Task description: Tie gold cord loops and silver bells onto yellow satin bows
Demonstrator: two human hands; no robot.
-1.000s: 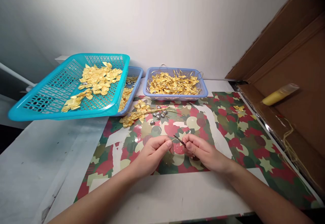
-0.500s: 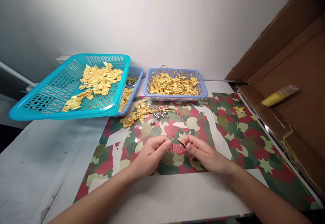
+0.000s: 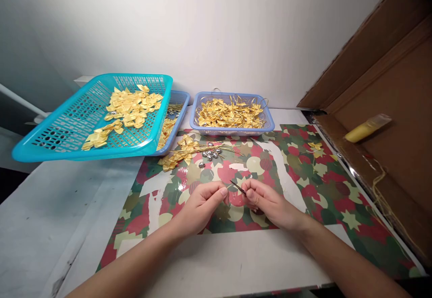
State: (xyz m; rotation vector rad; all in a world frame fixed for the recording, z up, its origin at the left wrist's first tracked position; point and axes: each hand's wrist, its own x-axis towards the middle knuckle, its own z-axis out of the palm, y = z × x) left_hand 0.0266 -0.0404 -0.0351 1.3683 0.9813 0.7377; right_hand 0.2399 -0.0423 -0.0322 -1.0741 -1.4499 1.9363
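Observation:
Over the patterned sheet, my left hand (image 3: 209, 199) is closed, thumb pressed against the bent forefinger. What it pinches is too small or hidden to make out. Facing it across a small gap, my right hand (image 3: 265, 200) grips a slim, dark, pointed metal tool (image 3: 238, 187). Its tip points up and left toward my left fingertips, and its rear end is hidden in the hand. Beyond my hands lie several small silver bells (image 3: 209, 154), some gold cords (image 3: 221, 146) and a heap of yellow ribbon bows (image 3: 186, 145).
A turquoise basket (image 3: 72, 156) of yellow bows overhangs a blue basket (image 3: 182, 117) at left. Another blue basket (image 3: 232, 131) holds bows with gold cords. Cardboard (image 3: 381, 68) walls the right side, with a yellowish tube (image 3: 366, 129) against it. One bow (image 3: 315, 146) lies right.
The pointed tool has shifted very slightly, and the pale thread-like line by its tip is fainter. Both hands stay nearly in place; the view has moved a little.

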